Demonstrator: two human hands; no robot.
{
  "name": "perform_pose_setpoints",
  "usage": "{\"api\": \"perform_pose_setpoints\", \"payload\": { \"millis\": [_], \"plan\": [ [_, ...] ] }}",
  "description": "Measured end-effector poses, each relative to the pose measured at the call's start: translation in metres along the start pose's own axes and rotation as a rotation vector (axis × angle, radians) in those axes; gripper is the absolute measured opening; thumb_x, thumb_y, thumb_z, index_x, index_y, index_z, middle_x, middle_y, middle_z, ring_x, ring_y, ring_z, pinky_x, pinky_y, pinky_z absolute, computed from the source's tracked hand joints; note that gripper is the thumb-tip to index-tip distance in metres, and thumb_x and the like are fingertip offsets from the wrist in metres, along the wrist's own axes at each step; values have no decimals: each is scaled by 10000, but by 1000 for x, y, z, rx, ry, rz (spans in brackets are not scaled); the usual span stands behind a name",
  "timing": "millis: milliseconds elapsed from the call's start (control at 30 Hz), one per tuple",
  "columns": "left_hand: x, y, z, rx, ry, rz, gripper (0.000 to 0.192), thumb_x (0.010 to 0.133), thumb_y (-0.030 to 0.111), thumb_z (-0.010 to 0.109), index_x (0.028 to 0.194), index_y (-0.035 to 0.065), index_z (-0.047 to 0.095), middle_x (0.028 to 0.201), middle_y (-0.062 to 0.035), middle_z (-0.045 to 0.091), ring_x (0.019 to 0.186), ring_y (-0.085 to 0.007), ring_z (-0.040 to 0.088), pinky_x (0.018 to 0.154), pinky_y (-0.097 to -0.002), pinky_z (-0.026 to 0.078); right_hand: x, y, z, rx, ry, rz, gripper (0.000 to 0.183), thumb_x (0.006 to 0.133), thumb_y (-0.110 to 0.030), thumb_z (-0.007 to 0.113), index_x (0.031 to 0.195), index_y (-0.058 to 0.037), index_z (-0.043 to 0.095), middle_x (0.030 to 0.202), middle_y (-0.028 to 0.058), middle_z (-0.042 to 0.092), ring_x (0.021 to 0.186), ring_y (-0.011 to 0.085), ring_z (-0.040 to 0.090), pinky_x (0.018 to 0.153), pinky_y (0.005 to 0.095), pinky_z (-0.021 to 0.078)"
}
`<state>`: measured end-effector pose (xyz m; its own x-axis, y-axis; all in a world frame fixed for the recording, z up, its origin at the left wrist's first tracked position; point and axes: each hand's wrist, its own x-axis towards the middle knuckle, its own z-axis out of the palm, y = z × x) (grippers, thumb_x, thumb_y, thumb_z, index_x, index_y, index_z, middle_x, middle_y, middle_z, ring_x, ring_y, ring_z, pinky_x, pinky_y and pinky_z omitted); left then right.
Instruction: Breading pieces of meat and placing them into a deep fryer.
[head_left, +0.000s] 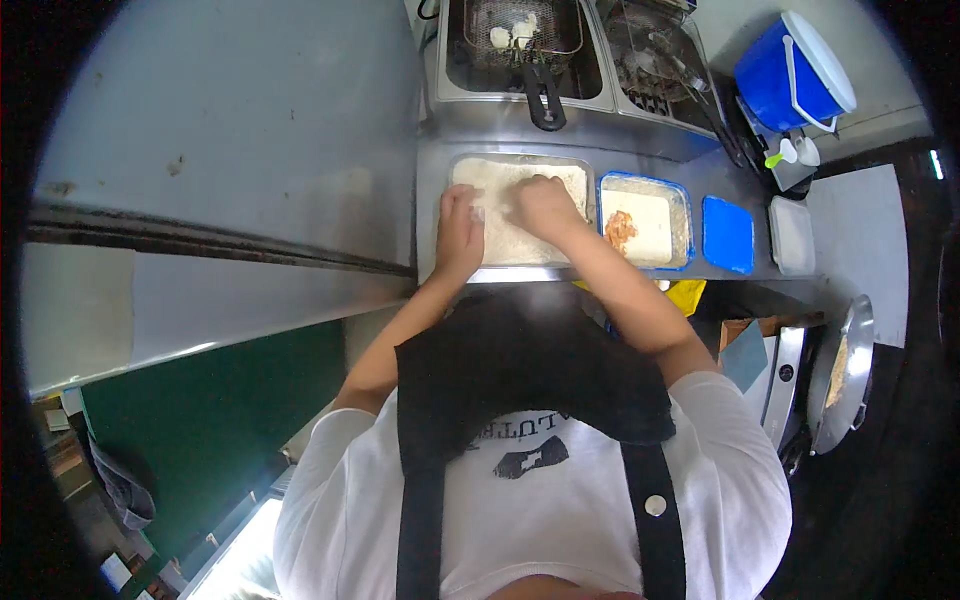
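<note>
A rectangular metal tray (592, 169) of pale flour-like powder (517, 244) lies on the steel counter before me. My left hand (460, 229) rests at the tray's left side, its fingers at the powder's edge. Over the middle of the powder is my right hand (545, 206), knuckles up and fingers curled down; whether it holds something is hidden. Just right of the tray stands a clear container with a blue rim (688, 217), holding creamy batter (652, 229) with orange-brown pieces (620, 229) at its left side.
Behind the tray is a deep fryer (487, 111), a wire basket with white pieces in it and its black handle (544, 97) towards me. To the right lie a blue lid (728, 234) and a whitish lidded container (792, 235). A blue bucket (772, 75) stands at the back right.
</note>
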<state>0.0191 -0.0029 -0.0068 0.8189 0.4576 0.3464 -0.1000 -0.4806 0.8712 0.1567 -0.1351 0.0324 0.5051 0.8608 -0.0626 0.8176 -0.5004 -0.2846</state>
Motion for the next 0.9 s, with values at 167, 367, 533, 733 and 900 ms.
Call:
{"api": "perform_pose_setpoints", "payload": {
  "millis": [167,367,533,733,900],
  "plan": [
    [1,-2,1,12,9,14,372,863,-49,476,1222,12,551,1278,-193,456,1204,-365,483,1014,-400,422,-15,26,-20,351,85,127,310,764,-290,748,989,-77,738,921,156,713,912,320,678,823,437,521],
    [-1,0,0,5,-5,-2,341,858,-61,493,1179,29,564,1296,-189,436,1216,-372,474,1027,-400,415,-37,47,-44,693,149,248,305,793,-206,792,1006,-2,714,823,106,687,753,175,628,709,317,503],
    [-2,-3,2,4,-24,-5,329,848,-67,505,1160,21,566,1302,-194,430,1240,-378,463,1041,-414,405,-54,43,-57,796,257,281,250,825,-159,778,1004,0,708,833,37,680,751,106,596,706,277,495],
    [-1,-1,-1,18,-40,15,327,829,-77,516,1142,0,568,1297,-203,435,1246,-391,455,1064,-430,381,-62,53,-59,777,97,313,267,823,-162,788,1016,7,710,839,52,705,758,104,620,708,273,508],
    [2,-12,0,-30,16,57,316,828,-52,556,1133,23,592,1289,-185,469,1184,-362,517,1014,-413,423,-31,70,-132,1046,168,114,159,855,-65,751,1000,-22,704,942,22,713,842,85,641,784,238,513]
  ]
}}
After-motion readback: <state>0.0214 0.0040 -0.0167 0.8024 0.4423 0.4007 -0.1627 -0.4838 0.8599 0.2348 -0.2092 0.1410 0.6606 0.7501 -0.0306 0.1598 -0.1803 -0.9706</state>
